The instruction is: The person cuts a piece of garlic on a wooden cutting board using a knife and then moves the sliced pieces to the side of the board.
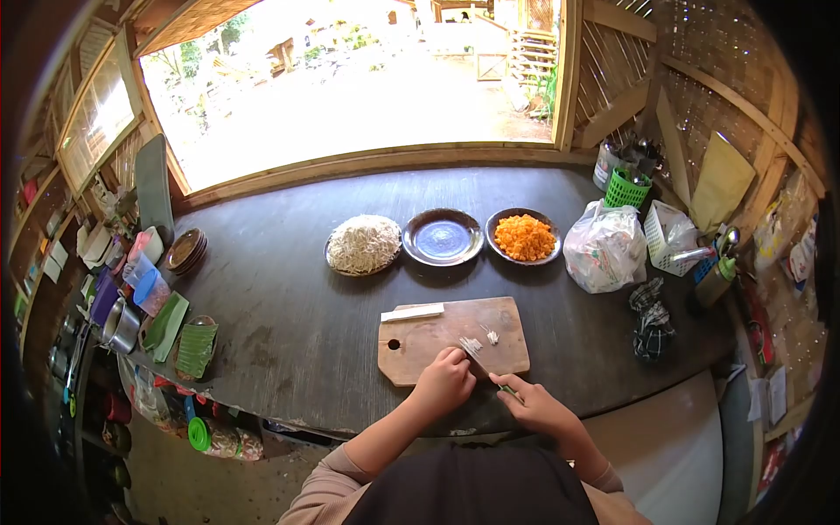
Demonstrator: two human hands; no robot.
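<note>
On a wooden cutting board (437, 346) with a round hole at its left side, my left hand (444, 382) is curled with its fingers closed; what they press on is mostly hidden. My right hand (535, 407) grips a kitchen knife (483, 363) by its green handle, the blade pointing up and left beside my left fingertips. Thin white slices (471, 346) lie against the blade. A small heap of white shreds (493, 337) rests to their right. Near the board's far left edge lies a long white strip of food (412, 312).
Beyond the board stand a plate of white shreds (364, 244), a dark plate (444, 237) with nothing on it, and a plate of orange pieces (524, 238). A plastic bag (605, 247) and a checked cloth (651, 319) are at right. Stacked brown dishes (186, 250) sit at left.
</note>
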